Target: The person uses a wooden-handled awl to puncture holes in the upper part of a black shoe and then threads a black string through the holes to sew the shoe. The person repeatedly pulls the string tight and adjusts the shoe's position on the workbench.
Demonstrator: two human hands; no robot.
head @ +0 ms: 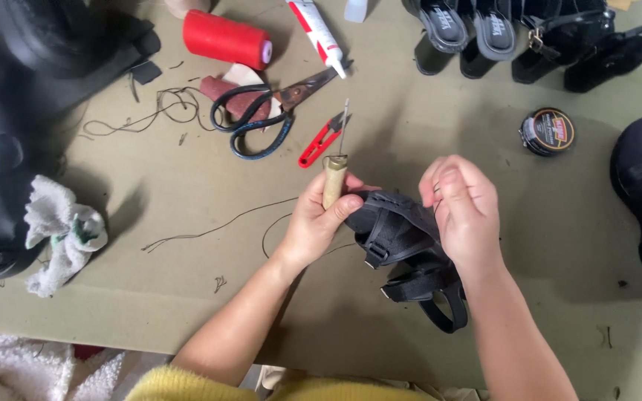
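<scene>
Black strapped sandal [403, 245] sits at the middle of the view, raised over the khaki work mat [187, 297] between both hands. The left hand [319, 219] is wrapped shut around the wooden handle of a stitching awl [335, 177], its thumb also pressing the sandal's upper edge; the metal needle stands up toward twelve o'clock. The right hand [461, 208], at three o'clock of the sandal, has its fingertips pressed together, apparently pinching a fine dark thread [434, 194] that is barely visible against the skin. At eleven o'clock lie black-handled scissors [261, 111] and red thread snips [321, 139], near each other; further out lie a red thread spool [226, 38] and a white glue tube [319, 31]. A round polish tin [548, 131] rests at two o'clock, a white rag [61, 234] at nine o'clock, and more black shoes [529, 33] line the top edge. As a judgement, the risks come from the exposed awl point so near the right fingers: a slip of the sandal could drive it into skin. The thread could also tear free if pulled hard, and the loose thread strands [217, 226] on the mat could snag the dangling straps.
</scene>
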